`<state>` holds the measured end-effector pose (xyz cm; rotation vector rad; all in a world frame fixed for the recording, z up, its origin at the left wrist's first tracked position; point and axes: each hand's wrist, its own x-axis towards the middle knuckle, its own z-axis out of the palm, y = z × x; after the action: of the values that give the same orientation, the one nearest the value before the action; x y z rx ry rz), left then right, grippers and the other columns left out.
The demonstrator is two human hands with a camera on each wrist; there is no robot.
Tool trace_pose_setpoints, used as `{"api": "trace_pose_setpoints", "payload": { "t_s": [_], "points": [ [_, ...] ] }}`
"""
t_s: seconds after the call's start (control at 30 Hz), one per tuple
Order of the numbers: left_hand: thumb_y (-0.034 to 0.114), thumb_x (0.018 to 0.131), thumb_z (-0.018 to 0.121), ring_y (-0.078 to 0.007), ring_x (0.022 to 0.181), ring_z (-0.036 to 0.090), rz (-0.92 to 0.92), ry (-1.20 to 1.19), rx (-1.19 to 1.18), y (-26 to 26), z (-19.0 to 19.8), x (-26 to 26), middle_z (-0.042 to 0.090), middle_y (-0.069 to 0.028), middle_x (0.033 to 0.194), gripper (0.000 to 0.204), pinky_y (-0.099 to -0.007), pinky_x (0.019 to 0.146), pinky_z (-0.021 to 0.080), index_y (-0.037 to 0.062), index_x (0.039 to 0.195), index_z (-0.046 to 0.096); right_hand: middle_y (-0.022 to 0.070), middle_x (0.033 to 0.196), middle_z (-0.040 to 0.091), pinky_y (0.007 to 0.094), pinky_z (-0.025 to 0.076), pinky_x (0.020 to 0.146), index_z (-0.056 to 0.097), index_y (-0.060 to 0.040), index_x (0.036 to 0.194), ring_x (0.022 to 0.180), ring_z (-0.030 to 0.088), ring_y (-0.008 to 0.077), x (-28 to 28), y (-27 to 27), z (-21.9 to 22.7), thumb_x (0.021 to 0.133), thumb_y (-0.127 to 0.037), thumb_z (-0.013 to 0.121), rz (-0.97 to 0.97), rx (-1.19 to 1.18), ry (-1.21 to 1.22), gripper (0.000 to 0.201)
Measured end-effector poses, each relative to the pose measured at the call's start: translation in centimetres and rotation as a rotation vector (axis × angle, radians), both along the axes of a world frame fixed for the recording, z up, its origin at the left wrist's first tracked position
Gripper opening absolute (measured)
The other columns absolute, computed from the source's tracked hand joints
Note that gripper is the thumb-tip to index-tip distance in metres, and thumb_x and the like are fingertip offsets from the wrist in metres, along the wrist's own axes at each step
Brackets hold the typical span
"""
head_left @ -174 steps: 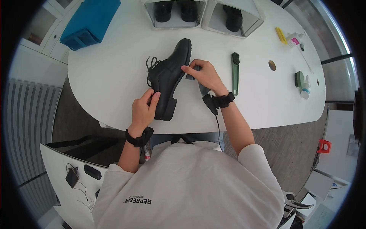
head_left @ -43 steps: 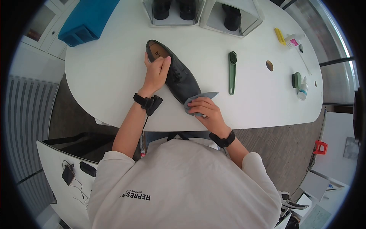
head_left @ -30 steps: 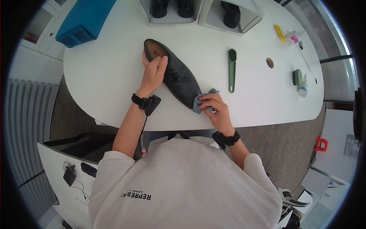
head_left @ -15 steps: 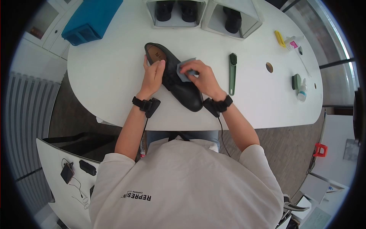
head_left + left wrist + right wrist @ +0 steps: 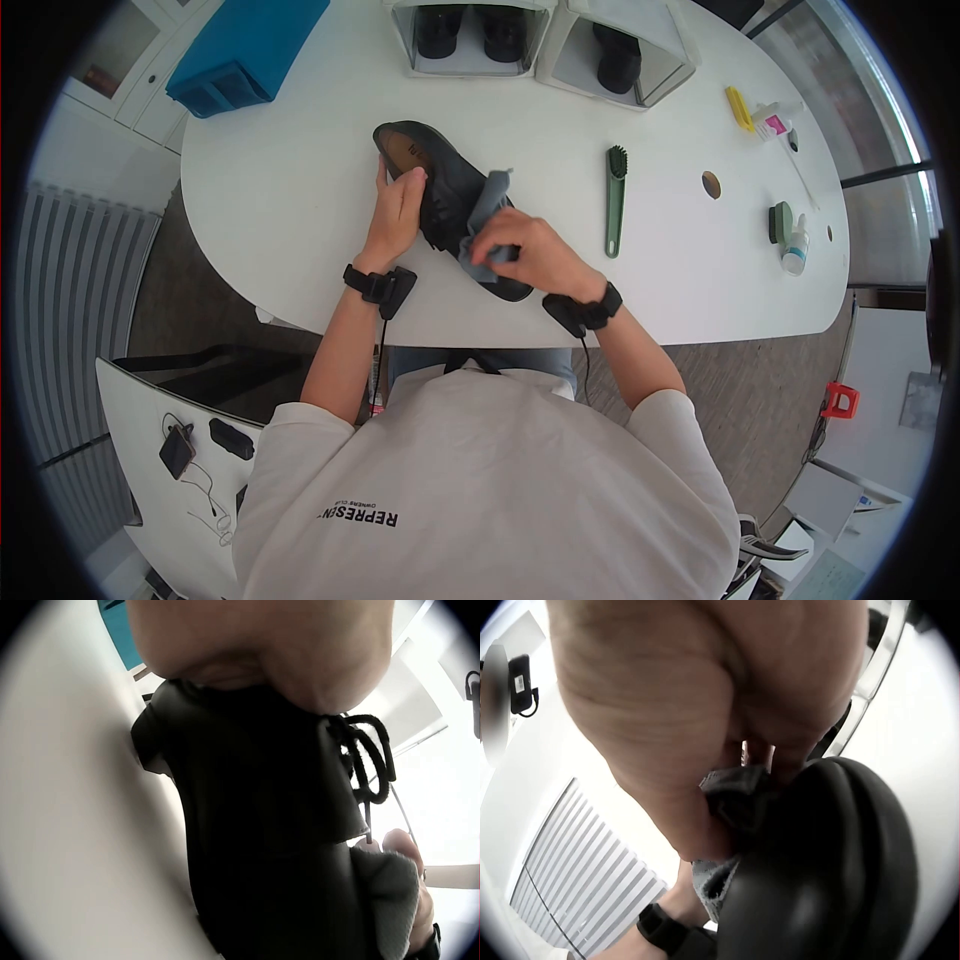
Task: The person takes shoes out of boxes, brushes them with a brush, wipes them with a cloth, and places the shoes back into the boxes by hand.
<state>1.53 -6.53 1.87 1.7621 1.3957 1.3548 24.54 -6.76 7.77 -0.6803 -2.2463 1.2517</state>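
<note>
A black lace-up dress shoe [image 5: 448,205] with a tan insole lies slantwise over the white table, heel up-left and toe toward the person. My left hand [image 5: 396,215] grips it by the heel side, thumb at the opening. In the left wrist view the shoe's dark side [image 5: 262,810] fills the middle, laces [image 5: 371,761] looping out at right. My right hand [image 5: 530,255] pinches a grey-blue cloth [image 5: 485,215] against the front of the shoe, past the laces. From the right wrist the rounded toe [image 5: 817,862] shows close under that hand, the cloth [image 5: 739,795] bunched at the fingers.
A green-handled brush [image 5: 615,205] lies right of the shoe. Two white boxes with black shoes stand at the back, one box [image 5: 470,70] beside the other [image 5: 650,95]. A blue bag [image 5: 245,60] is back left. Bottles [image 5: 797,245] and a small green brush [image 5: 780,222] stand far right.
The lying shoe has been turned toe-toward the person since the earliest frame. My right hand has taken the cloth from the toe up to the laces, then back down toward the toe.
</note>
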Motion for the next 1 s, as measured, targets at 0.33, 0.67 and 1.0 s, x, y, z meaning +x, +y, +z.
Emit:
{"api": "trace_pose_setpoints", "payload": {
  "t_s": [0.33, 0.67, 1.0],
  "points": [
    [0.031, 0.102, 0.036, -0.0166, 0.061, 0.043, 0.008, 0.087, -0.059, 1.4, 1.3, 1.7, 0.037, -0.0015, 0.059, 0.043, -0.05, 0.116, 0.001, 0.0019, 0.071, 0.044, 0.0006, 0.089, 0.064, 0.0299, 0.049, 0.07, 0.066, -0.007, 0.08, 0.094, 0.055, 0.0194, 3.9, -6.7, -1.5, 0.067, 0.01, 0.064, -0.241, -0.072, 0.038, 0.021],
    [0.031, 0.102, 0.034, -0.0156, 0.061, 0.043, 0.032, 0.058, -0.043, 0.8, 1.6, 1.7, 0.036, -0.0003, 0.058, 0.043, -0.0488, 0.116, 0.0, 0.0023, 0.072, 0.045, 0.005, 0.094, 0.062, 0.0288, 0.047, 0.078, 0.067, -0.0053, 0.08, 0.095, 0.056, 0.02, 4.9, -6.6, -3.8, 0.069, 0.011, 0.061, -0.502, -0.085, 0.101, 0.02],
    [0.03, 0.101, 0.036, -0.0162, 0.061, 0.04, 0.015, 0.014, -0.017, 1.0, 0.7, 0.8, 0.036, -0.0015, 0.059, 0.043, -0.0473, 0.117, 0.002, 0.0012, 0.07, 0.043, 0.0073, 0.098, 0.057, 0.0296, 0.047, 0.082, 0.063, -0.0031, 0.083, 0.096, 0.058, 0.0202, 4.3, -3.6, -3.9, 0.074, 0.012, 0.057, -0.456, -0.219, 0.128, 0.019]
  ]
}}
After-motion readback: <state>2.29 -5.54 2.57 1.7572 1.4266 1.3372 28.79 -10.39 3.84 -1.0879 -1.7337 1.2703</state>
